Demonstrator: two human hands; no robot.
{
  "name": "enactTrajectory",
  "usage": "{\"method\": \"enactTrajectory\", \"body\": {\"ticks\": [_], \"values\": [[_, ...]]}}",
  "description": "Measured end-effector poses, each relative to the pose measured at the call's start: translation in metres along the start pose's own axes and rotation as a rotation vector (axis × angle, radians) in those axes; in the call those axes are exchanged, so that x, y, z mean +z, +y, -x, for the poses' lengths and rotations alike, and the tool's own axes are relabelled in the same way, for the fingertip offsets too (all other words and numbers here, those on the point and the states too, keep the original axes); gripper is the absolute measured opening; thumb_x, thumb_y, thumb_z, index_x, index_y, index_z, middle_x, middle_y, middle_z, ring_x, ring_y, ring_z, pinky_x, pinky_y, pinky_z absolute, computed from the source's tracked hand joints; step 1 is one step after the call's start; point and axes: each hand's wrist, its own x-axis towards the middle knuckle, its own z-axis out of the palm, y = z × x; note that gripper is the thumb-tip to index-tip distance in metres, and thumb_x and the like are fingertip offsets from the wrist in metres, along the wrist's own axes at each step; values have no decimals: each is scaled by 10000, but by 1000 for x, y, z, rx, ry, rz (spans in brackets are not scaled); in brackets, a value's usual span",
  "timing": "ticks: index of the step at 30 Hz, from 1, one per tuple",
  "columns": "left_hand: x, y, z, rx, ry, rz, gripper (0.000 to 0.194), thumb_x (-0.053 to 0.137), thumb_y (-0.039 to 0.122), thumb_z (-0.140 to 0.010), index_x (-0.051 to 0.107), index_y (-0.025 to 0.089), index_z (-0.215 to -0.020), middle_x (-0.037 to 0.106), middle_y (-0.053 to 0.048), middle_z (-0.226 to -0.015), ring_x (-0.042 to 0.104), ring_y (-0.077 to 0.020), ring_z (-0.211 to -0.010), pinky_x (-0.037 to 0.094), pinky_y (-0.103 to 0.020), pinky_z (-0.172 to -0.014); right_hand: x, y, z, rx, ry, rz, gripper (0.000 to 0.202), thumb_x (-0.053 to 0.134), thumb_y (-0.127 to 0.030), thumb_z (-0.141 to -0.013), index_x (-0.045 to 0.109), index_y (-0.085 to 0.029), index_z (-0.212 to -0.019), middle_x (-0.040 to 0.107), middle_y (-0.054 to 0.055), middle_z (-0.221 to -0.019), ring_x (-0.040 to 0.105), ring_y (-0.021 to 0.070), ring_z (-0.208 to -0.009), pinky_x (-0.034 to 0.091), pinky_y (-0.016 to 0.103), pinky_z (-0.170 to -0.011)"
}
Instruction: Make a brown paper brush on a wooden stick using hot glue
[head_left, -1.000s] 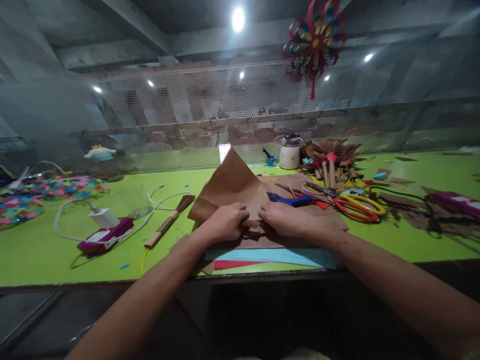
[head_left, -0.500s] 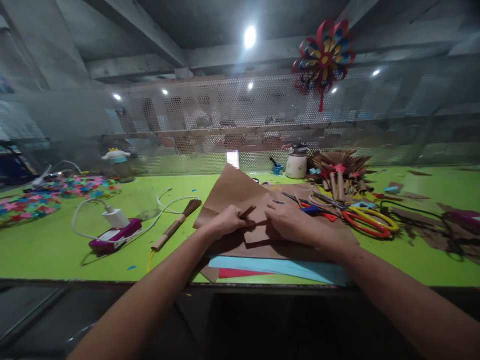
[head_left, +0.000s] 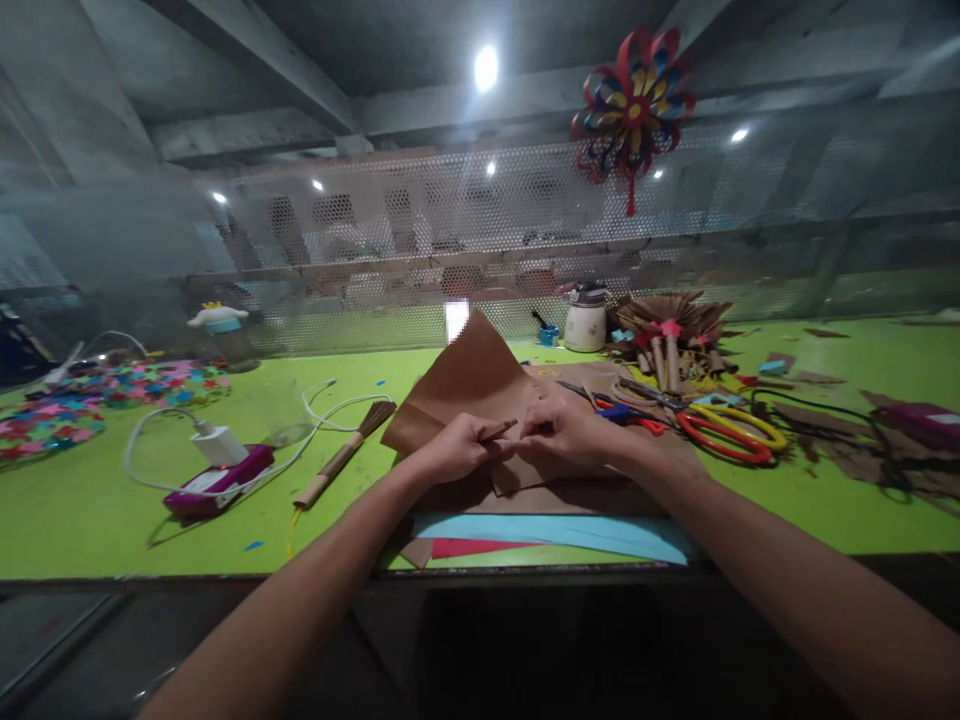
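A large sheet of brown paper (head_left: 469, 375) rises to a peak in front of me, part of it folded over. My left hand (head_left: 459, 447) is closed on a narrow folded edge of it, which sticks out between thumb and fingers. My right hand (head_left: 568, 430) has its fingers bent in a pinch on the same paper, close to the left fingertips; the exact grip is partly hidden. More brown paper lies flat under both hands. Beneath that, light blue paper (head_left: 555, 535) and red paper (head_left: 476, 549) show at the table's front edge.
Right of my hands lie scissors with red and yellow handles (head_left: 724, 435), smaller blue-and-red scissors (head_left: 626, 415) and brown paper scraps. Behind are a white flask (head_left: 585, 318) and pleated paper fans (head_left: 675, 325). On the left are a tied paper bundle (head_left: 341, 460) and a purple power strip (head_left: 217, 485).
My right hand has shifted slightly left, closer to my left hand, and its fingers are more bent. The paper's peak has risen a little. The view has turned slightly right.
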Motion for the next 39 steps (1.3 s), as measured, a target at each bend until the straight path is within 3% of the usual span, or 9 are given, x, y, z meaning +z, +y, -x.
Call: {"method": "enactTrajectory", "body": {"ticks": [3,7,12,23,27,31,35,37,39], "values": [[0,3,2,46,-13,-114,375,481,437,-802,468,138,-577,330,53,-521,276,-67,-496,203,-209,-474,-3,4,0,2,-43,-11,202,545,-266,-787,677,-121,-737,632,21,-652,505,108,-604,366,209,-553],[-1,4,3,90,-28,-229,319,470,379,-815,477,137,-608,389,45,-546,324,-73,-517,227,-203,-491,-7,10,0,-12,-90,-15,216,541,-277,-784,666,-110,-726,617,17,-637,496,110,-607,375,214,-570],[-1,3,3,87,-58,-163,296,428,371,-838,500,137,-671,506,14,-599,426,-92,-538,289,-203,-514,-10,20,2,7,-130,-41,215,530,-265,-788,667,-101,-755,620,20,-655,506,105,-613,385,212,-588],[-3,-2,3,-21,-93,-80,336,430,431,-828,475,150,-650,528,6,-551,457,-92,-502,304,-199,-485,-23,17,4,78,-157,-87,161,577,-188,-729,708,-112,-783,647,35,-657,521,109,-595,382,212,-556],[-6,-1,3,-15,-87,-30,310,447,417,-824,477,151,-668,521,12,-553,467,-94,-509,320,-207,-497,-27,17,4,106,-137,-128,209,583,-242,-735,710,-117,-845,648,37,-679,525,114,-610,396,224,-563],[-9,-1,4,-51,-56,151,286,496,414,-802,490,142,-714,490,25,-571,461,-84,-503,336,-210,-505,-35,25,7,167,36,-275,257,624,-312,-707,697,-126,-869,660,46,-760,553,127,-658,431,250,-606],[-11,1,6,-57,-62,369,296,530,419,-790,494,136,-712,441,39,-555,405,-61,-464,296,-198,-468,-36,25,9,177,165,-580,300,640,-343,-714,668,-137,-931,652,45,-802,567,120,-680,444,261,-641],[-11,3,7,-58,-75,450,279,558,409,-778,510,137,-738,400,58,-529,338,-44,-431,250,-192,-438,-33,19,9,143,120,-720,340,658,-328,-709,645,-148,-997,648,55,-876,574,123,-738,448,260,-671],[-8,5,8,-71,-82,538,259,589,391,-762,530,139,-784,404,63,-534,319,-37,-424,244,-188,-433,-27,9,8,86,-7,-816,377,680,-305,-697,631,-151,-1037,637,70,-956,575,137,-819,453,268,-715]]}}
